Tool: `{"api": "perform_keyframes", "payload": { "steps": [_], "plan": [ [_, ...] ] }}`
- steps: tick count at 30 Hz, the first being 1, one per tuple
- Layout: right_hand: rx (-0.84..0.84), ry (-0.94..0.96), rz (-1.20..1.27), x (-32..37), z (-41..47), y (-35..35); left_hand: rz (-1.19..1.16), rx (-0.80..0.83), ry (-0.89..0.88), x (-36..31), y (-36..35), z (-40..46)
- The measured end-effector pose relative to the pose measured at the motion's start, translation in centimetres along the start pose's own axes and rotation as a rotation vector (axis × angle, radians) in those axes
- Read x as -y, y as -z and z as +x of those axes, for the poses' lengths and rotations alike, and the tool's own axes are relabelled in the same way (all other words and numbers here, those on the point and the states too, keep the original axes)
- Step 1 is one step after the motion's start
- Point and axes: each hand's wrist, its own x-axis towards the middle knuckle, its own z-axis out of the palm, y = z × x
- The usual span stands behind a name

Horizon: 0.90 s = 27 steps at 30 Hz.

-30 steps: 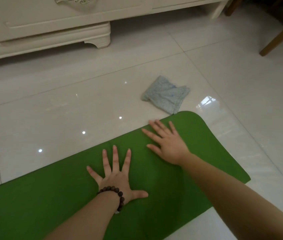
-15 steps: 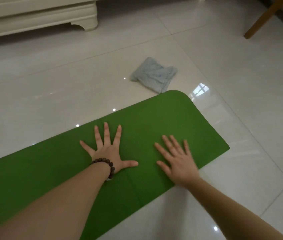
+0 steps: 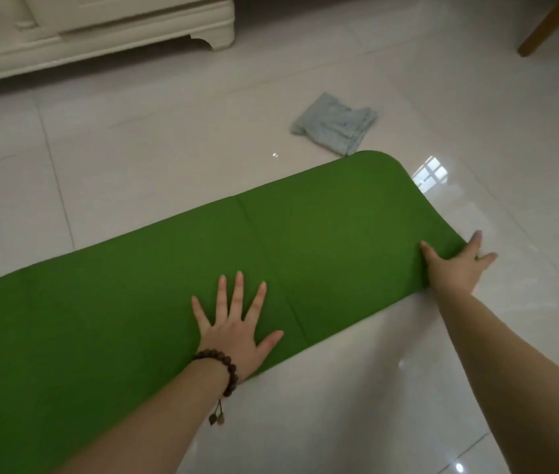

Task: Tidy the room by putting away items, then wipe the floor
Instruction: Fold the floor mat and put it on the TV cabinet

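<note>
Left grip [image 3: 237, 331] presses flat, right grip [image 3: 455, 266] pinches one green mat's [image 3: 134, 319] corner; one grey cloth [image 3: 334, 127] beyond.

Glossy pale tiled floor [image 3: 134, 159] reflects window light; cream cabinet base [image 3: 100, 32] and wooden leg [image 3: 544, 27] stand beyond the hands
</note>
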Motion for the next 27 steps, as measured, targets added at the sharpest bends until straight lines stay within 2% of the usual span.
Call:
{"api": "perform_keyframes", "payload": {
  "steps": [2, 5, 8, 10, 12, 15, 19, 23, 25, 27],
  "plan": [
    [-0.060, -0.042, 0.231, 0.8, -0.6, 0.6, -0.001, 0.066, 0.005, 0.2, 0.6, -0.3],
    [-0.065, -0.225, 0.578, 2.1, -2.6, 1.3, -0.004, 0.074, -0.002, 0.6, 1.1, -0.7],
    [0.226, -0.271, 0.925, 2.8, -6.1, 0.7, -0.019, 0.051, -0.030, 0.8, 1.6, -1.1],
    [0.419, -0.218, 0.968, 3.5, -9.4, 0.2, -0.044, 0.054, -0.059, 1.3, 1.9, -1.7],
    [0.507, -0.180, 0.941, 4.1, -12.3, 0.0, -0.052, 0.059, -0.066, 2.4, 2.2, -3.0],
    [0.491, -0.112, 0.889, 5.3, -16.1, 0.7, -0.011, 0.064, -0.030, 5.4, 2.2, -6.3],
    [0.472, 0.151, 0.650, 7.9, -21.8, 1.9, 0.025, 0.065, 0.071, 11.2, 1.2, -11.6],
    [0.536, 0.451, 0.427, 8.7, -28.3, 0.7, 0.024, 0.111, 0.190, 17.0, -1.1, -16.6],
    [0.605, 0.657, 0.231, 7.5, -31.1, -1.1, -0.027, 0.136, 0.232, 19.0, -2.4, -18.6],
    [0.697, 0.844, -0.131, 5.5, -33.2, -3.4, -0.087, 0.132, 0.257, 20.4, -3.5, -20.1]
  ]
}}
